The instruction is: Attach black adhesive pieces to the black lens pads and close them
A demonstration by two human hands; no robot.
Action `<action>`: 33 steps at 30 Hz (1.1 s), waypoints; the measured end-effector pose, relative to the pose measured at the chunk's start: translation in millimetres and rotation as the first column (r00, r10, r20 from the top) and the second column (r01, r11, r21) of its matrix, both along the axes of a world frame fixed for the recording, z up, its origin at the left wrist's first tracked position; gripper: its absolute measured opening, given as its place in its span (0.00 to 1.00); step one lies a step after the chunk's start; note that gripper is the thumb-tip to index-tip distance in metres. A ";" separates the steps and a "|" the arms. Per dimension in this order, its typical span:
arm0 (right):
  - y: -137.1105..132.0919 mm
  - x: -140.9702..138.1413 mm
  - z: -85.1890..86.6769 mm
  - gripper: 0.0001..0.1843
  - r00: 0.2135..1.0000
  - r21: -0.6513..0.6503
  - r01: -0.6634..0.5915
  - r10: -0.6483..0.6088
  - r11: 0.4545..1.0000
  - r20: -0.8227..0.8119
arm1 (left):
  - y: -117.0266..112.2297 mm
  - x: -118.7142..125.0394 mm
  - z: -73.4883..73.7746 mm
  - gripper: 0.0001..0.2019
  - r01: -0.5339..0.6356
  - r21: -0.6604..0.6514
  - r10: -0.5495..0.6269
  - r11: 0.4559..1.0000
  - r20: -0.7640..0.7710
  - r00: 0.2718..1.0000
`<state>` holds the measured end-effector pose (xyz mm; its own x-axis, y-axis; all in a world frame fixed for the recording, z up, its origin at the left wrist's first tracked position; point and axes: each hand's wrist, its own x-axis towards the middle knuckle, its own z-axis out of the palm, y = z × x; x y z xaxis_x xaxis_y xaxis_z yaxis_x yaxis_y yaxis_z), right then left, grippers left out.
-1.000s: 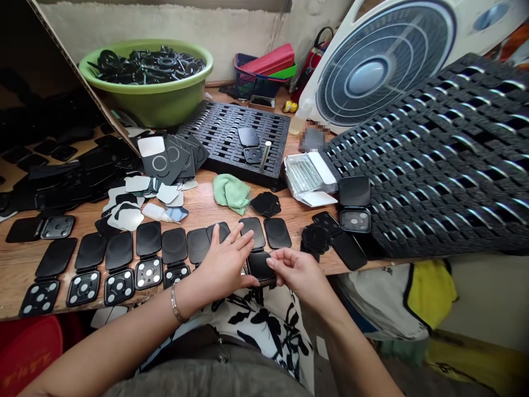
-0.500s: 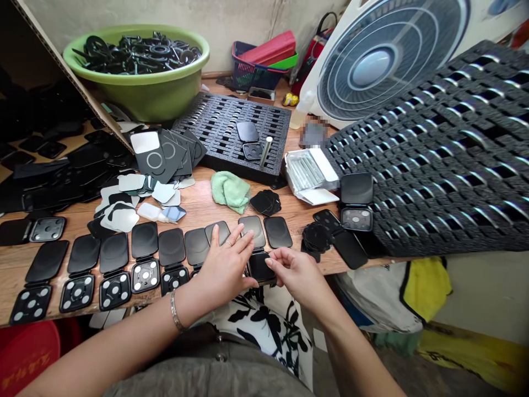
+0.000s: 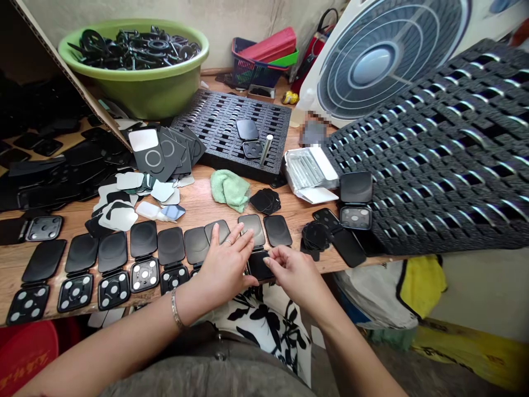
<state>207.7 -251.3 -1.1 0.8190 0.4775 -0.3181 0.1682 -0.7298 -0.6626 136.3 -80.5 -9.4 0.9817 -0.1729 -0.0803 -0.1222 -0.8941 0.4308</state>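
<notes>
My left hand (image 3: 227,253) lies with fingers spread over the row of hinged black cases, its fingertips on the raised lid (image 3: 252,229) of one case. Directly below that lid, a flat black square panel (image 3: 259,266) covers the case's lower half. My right hand (image 3: 291,270) pinches the right edge of this panel between thumb and forefinger. Further left, several opened cases stand in line, such as one case (image 3: 144,274) with pale round discs in its lower half. Another black lid (image 3: 278,230) lies just beyond my right hand.
Behind are a green cloth (image 3: 230,190), black thin pads (image 3: 265,201), a white box of wrapped pieces (image 3: 308,171) and a black foam tray (image 3: 198,151). A green basin (image 3: 136,91) stands at back left. A large foam tray (image 3: 446,165) leans by the fan (image 3: 372,63) on the right.
Both hands stay almost in place at the same case. The right fingertips have shifted very slightly left along the panel, and the view has tilted a little.
</notes>
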 end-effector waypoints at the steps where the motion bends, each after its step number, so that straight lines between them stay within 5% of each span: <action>1: 0.8 -1.0 0.4 0.11 0.999 -0.027 0.002 -0.001 1.000 0.032 | 0.0 -0.2 -0.5 0.35 0.002 0.001 -0.002 1.000 0.005 1.000; 14: 14.3 -7.7 16.3 0.10 0.974 -0.412 -0.069 0.151 0.909 0.169 | 0.1 0.4 3.7 0.36 -0.003 0.010 0.003 1.000 -0.051 0.999; 20: 14.3 -7.5 20.3 0.16 0.968 -0.462 -0.057 0.163 0.885 0.192 | -0.2 -0.5 3.1 0.36 -0.004 0.018 0.004 1.000 -0.030 1.000; 24: 1.7 -15.9 18.7 0.09 0.924 -0.393 -0.081 0.217 0.916 0.314 | 0.1 -1.3 3.2 0.36 0.002 0.031 -0.001 1.000 -0.028 1.000; 28: -16.1 -21.1 13.1 0.14 0.840 -0.211 -0.165 0.250 0.963 0.481 | -0.6 -0.5 3.5 0.37 0.004 0.053 -0.003 0.999 -0.028 1.000; 33: -2.4 19.0 9.7 0.14 0.854 -0.091 -0.102 0.134 0.991 0.503 | -1.5 -3.2 6.6 0.40 0.035 0.112 -0.036 0.993 0.006 0.999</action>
<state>226.6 -253.7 8.6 0.8129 0.5745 0.0954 0.5564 -0.7178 -0.4185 133.1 -82.0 -2.7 0.9758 -0.1979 -0.0933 -0.1577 -0.9318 0.3269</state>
